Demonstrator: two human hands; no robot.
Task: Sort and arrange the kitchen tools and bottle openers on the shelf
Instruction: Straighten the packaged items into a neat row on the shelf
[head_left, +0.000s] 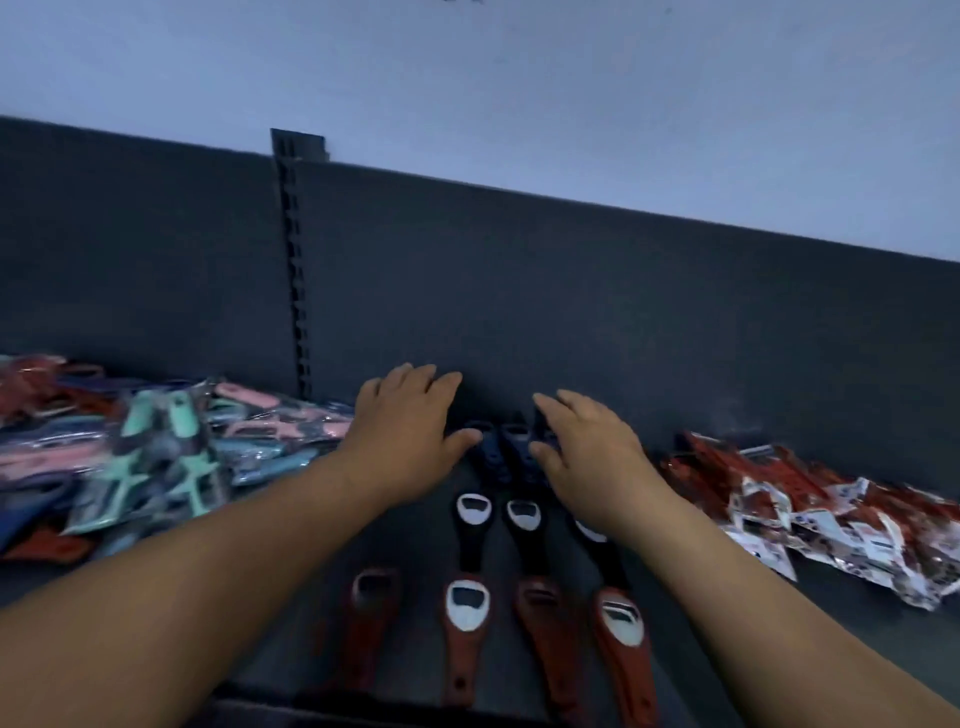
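Flanking blue bottle openers (511, 457), left hand (410, 431), right hand (589, 460)

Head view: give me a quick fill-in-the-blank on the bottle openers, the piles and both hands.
1. The front row of openers has ___ handles.
2. The left hand and right hand flank the back-row openers, whose handles are ___.
3. The pastel packaged tools lie to the ___ of the openers.
4. The front row holds ___ openers.
Missing words: red; blue; left; four.
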